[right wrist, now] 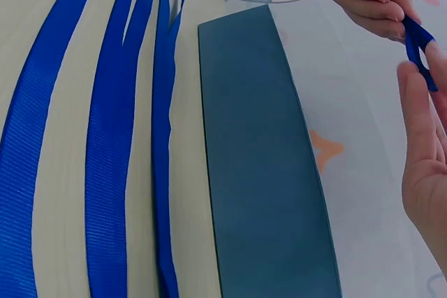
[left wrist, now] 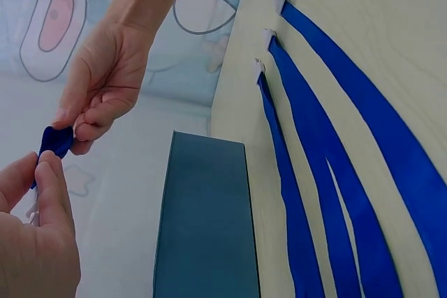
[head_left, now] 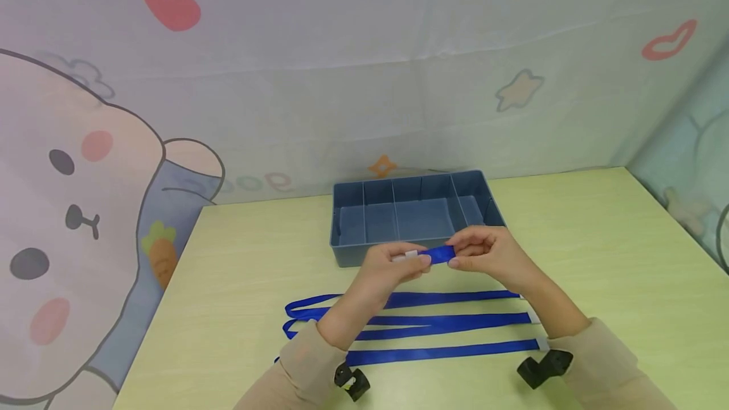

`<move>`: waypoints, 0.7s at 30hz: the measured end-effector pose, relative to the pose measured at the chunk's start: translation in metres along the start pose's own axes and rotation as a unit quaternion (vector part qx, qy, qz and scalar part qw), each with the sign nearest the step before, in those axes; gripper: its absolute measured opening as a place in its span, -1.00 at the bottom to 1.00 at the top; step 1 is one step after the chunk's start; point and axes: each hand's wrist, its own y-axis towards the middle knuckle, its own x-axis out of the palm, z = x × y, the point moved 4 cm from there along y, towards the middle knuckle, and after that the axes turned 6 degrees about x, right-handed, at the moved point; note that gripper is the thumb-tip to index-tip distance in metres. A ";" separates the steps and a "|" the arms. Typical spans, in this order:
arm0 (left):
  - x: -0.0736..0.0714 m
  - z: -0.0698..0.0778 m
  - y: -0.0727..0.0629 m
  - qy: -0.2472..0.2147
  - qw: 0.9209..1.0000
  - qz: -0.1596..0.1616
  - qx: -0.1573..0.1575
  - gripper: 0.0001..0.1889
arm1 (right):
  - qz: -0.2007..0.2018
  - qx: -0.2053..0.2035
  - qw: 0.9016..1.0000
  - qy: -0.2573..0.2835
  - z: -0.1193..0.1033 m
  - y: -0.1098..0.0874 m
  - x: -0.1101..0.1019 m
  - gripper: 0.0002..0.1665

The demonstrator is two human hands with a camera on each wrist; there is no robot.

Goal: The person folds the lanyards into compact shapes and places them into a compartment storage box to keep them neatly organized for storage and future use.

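A blue lanyard [head_left: 440, 254], gathered into a short bundle, is held above the table between both hands. My left hand [head_left: 383, 272] pinches its left part between thumb and fingers, and a white clip [head_left: 411, 254] sticks out there. At the bundle's other end my right hand [head_left: 502, 259] pinches the strap with thumb and fingertips. The right wrist view shows the strap [right wrist: 412, 38] bent into a small loop between the hands. Below them, three more blue lanyards [head_left: 444, 354] lie stretched side by side on the table, partly hidden by the left forearm.
Just behind the hands stands a grey-blue tray [head_left: 353, 255] divided into several compartments. The pale wooden table [head_left: 239, 283] meets a printed cloth backdrop [head_left: 319, 112] at its back edge. Each wrist wears a black camera mount [head_left: 545, 369].
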 end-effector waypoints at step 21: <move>-0.003 -0.003 0.005 0.106 0.994 -0.006 0.039 -0.79 | 0.009 0.147 0.989 -0.027 0.006 0.008 0.001 -0.64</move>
